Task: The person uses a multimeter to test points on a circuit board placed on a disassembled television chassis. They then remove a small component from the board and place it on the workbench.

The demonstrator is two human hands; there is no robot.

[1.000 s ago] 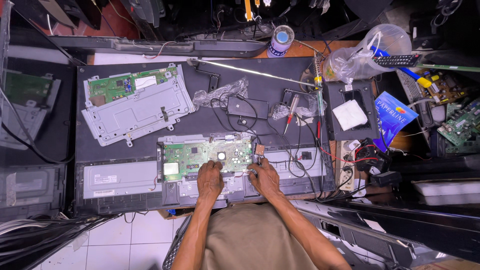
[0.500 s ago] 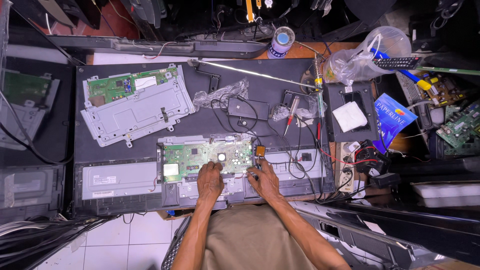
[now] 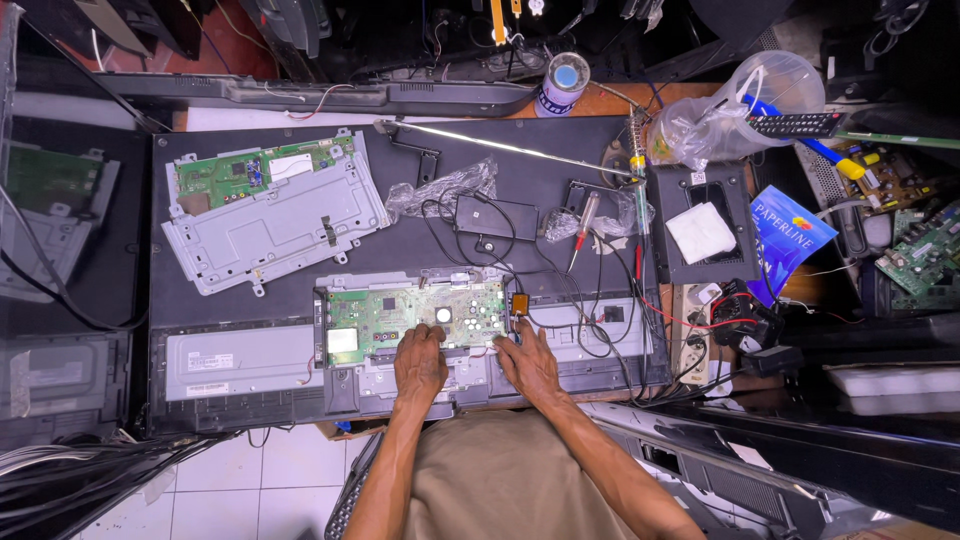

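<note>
Black panel (image 3: 520,160) on workbench, white tiled floor (image 3: 250,490) below.

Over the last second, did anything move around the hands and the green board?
Hardly anything. The left hand edged slightly toward the middle along the lower edge of the green circuit board, and the right hand shifted a touch to the right beside the small orange part. Nothing was picked up or let go. The board, the grey metal tray and the screwdriver stayed where they were.

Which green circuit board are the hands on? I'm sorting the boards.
The green board at the panel's near edge, under both hands; the other board sits untouched on a grey metal bracket at far left.
</note>
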